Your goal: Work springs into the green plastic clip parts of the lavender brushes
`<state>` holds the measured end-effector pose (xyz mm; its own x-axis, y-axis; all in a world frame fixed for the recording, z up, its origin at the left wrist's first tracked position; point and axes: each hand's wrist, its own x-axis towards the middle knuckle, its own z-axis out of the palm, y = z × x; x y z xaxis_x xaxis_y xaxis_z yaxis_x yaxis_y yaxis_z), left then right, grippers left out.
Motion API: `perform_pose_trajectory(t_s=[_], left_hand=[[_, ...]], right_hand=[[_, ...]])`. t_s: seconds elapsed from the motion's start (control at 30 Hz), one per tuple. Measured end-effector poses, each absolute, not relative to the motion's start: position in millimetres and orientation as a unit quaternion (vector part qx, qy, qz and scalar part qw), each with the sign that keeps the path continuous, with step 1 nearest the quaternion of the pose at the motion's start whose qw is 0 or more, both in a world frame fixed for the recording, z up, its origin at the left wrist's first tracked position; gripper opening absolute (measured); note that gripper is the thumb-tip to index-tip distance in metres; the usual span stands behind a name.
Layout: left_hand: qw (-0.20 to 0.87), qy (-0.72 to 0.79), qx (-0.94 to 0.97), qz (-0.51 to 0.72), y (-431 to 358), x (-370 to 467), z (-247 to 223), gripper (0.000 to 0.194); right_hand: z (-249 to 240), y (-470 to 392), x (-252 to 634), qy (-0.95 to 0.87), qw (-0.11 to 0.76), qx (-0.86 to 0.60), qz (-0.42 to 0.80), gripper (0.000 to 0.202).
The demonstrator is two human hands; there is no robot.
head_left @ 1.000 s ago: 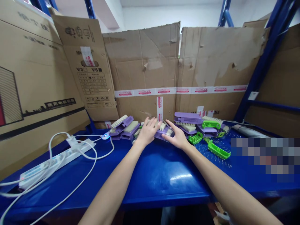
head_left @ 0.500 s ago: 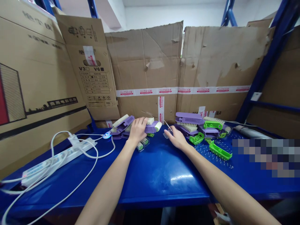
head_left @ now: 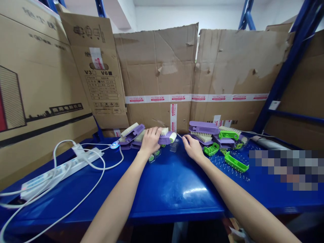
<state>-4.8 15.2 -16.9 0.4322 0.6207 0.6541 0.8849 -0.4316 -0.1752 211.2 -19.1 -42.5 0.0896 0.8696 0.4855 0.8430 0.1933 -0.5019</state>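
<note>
My left hand is closed over a purple brush with cream bristles, pressing it onto other brushes. A white cylinder with a green rim sits at the brush's right end. My right hand pinches a thin metal tool, its tip pointing left toward that end; its exact kind is too small to tell. A small clear plastic piece stands on the table between my hands. Under my left hand lie clear-and-green parts, partly hidden.
Purple brushes are piled on the right, with green plastic brackets and scattered small screws. On the left lie a white power strip and looping cables. Cardboard sheets stand behind the blue table.
My right hand has shifted slightly right, and the tool now points more level toward the brush end. The clear plastic piece now shows apart from my right hand. My left hand stays on the brush.
</note>
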Motion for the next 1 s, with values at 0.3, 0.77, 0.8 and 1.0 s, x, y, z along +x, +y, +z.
perform_pose_trajectory(t_s=[0.3,0.77,0.8,1.0], left_hand=[[0.239,-0.516,-0.78,-0.259,15.5,-8.6,-15.8,0.062],[0.248,-0.54,-0.756,-0.274,15.0,-13.7,-14.5,0.061],[0.248,-0.543,-0.755,-0.273,15.1,-13.4,-14.6,0.061],[0.254,-0.548,-0.747,-0.279,15.4,-12.8,-15.7,0.059]], right_hand=[[-39.6,-31.7,203.0,-0.706,0.421,-0.568,-0.037,0.038],[-37.9,-37.9,196.2,-0.717,0.381,-0.575,-0.101,0.027],[-37.8,-38.0,195.8,-0.717,0.38,-0.575,-0.101,0.027],[-37.1,-39.0,194.9,-0.717,0.371,-0.581,-0.1,0.028]])
